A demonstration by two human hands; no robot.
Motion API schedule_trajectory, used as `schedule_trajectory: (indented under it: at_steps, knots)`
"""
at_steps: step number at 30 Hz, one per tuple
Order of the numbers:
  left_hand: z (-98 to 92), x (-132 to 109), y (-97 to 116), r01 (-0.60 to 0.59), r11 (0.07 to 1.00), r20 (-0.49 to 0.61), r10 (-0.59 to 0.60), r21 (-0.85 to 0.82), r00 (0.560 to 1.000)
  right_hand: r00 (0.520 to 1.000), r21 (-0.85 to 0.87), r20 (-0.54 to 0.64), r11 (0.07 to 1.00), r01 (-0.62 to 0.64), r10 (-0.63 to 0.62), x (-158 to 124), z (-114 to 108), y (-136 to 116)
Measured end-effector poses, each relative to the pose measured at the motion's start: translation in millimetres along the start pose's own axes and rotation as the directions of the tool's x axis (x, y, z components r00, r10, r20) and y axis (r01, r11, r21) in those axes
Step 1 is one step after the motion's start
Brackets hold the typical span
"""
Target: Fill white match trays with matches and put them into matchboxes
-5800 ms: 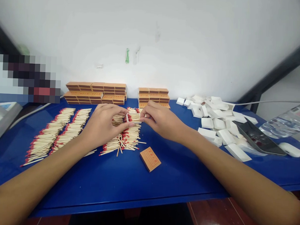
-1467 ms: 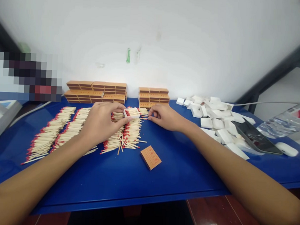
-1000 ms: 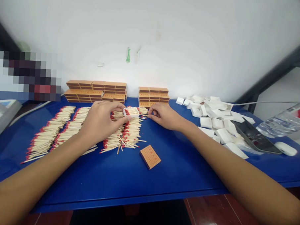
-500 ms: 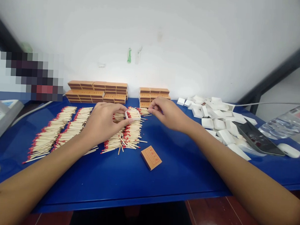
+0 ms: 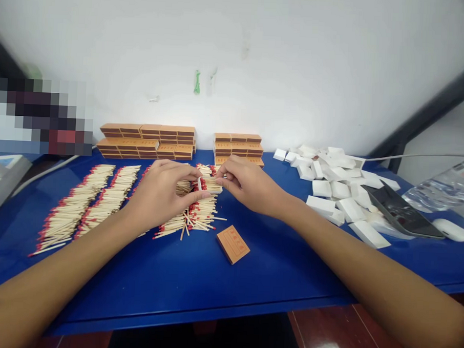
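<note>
My left hand (image 5: 162, 191) grips a small white matchbox tray (image 5: 200, 184) between thumb and fingers, above a pile of matches (image 5: 202, 214). Red-tipped matches lie in the tray, heads to the left. At the tray's right end, my right hand (image 5: 250, 186) is closed in a pinch on matches; its fingers partly hide how many. An orange-brown matchbox sleeve (image 5: 233, 244) with red print lies on the blue table in front of the pile; whether anything is inside cannot be seen.
More rows of matches (image 5: 75, 203) lie to the left. Stacked matchboxes (image 5: 147, 142) and a smaller stack (image 5: 239, 147) stand against the wall. On the right are a heap of white trays (image 5: 335, 173), a phone (image 5: 401, 209), a white mouse (image 5: 450, 229) and a plastic bottle (image 5: 439, 188).
My right hand has moved left and slightly down, its pinched fingers now at the tray's right end. The tray in my left hand has shifted slightly and shows more match heads.
</note>
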State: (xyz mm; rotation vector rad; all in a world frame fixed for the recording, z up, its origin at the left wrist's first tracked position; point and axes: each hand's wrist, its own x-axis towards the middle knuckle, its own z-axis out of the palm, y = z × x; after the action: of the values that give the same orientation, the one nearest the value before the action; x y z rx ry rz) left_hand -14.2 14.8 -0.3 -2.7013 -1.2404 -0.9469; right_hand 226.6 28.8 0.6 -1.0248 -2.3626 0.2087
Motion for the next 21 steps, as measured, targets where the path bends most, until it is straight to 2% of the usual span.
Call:
schedule_trajectory:
  at_steps: [4,7,13,21]
  knots:
    - [-1.4,1,-1,0.048,0.999,-0.002,-0.048,0.001,0.999,0.999,0.008,-0.052,1.0,0.007,-0.007,1,-5,6]
    - [-3.1,2,-3,0.094,0.996,-0.013,-0.094,-0.005,0.996,0.996,-0.027,-0.082,0.999,-0.04,0.037,2,-7,19]
    - [-5.1,3,-6,0.144,0.989,-0.053,-0.143,0.018,0.988,0.988,-0.123,0.078,0.985,-0.122,0.132,1,3,47]
    - [-5.7,3,-6,0.141,0.99,-0.046,-0.14,0.008,0.989,0.981,-0.161,0.077,0.974,-0.162,0.176,1,3,56]
